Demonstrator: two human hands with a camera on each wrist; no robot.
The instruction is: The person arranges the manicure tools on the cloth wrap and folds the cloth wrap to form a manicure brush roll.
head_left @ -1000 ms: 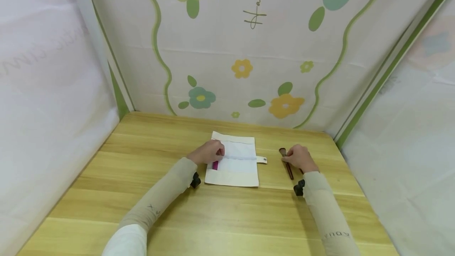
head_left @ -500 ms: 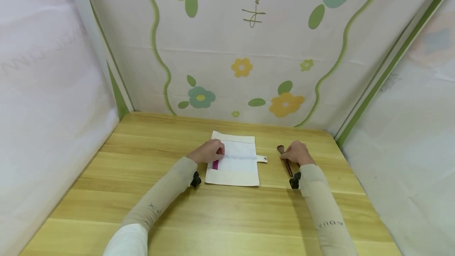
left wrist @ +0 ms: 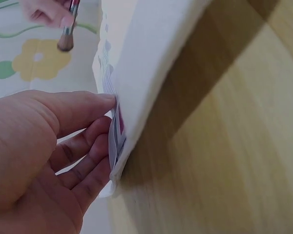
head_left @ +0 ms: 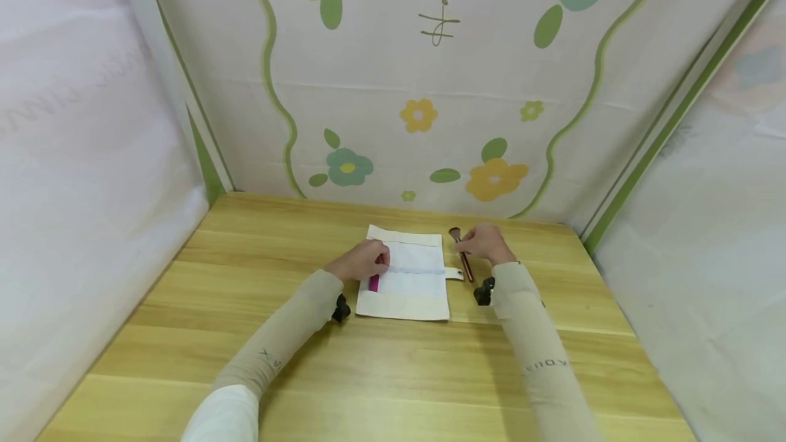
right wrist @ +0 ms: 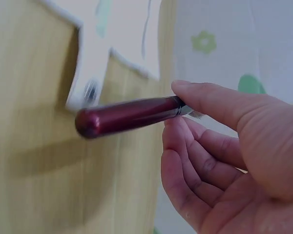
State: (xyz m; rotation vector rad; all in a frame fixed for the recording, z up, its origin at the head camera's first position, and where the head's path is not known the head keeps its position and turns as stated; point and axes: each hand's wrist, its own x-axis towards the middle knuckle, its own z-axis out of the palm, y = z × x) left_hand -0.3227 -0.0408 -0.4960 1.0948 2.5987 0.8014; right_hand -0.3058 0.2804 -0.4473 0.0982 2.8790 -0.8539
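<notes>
A white fabric brush roll lies unfolded on the table, with a snap tab at its right edge. My left hand is at its left side; in the left wrist view the thumb and fingers pinch the edge of its inner pocket. A magenta strip shows just below that hand. My right hand pinches a makeup brush near its ferrule, bristles pointing away from me, beside the tab. In the right wrist view its dark red handle is held above the table.
The wooden table is bounded at the back by a white flower-printed cloth, with white cloth walls at left and right. A small dark tip shows beside the right sleeve; its kind is unclear.
My right hand has moved left and away from me with the makeup brush, from the table's right part to beside the roll's tab. The left hand stays at the roll.
</notes>
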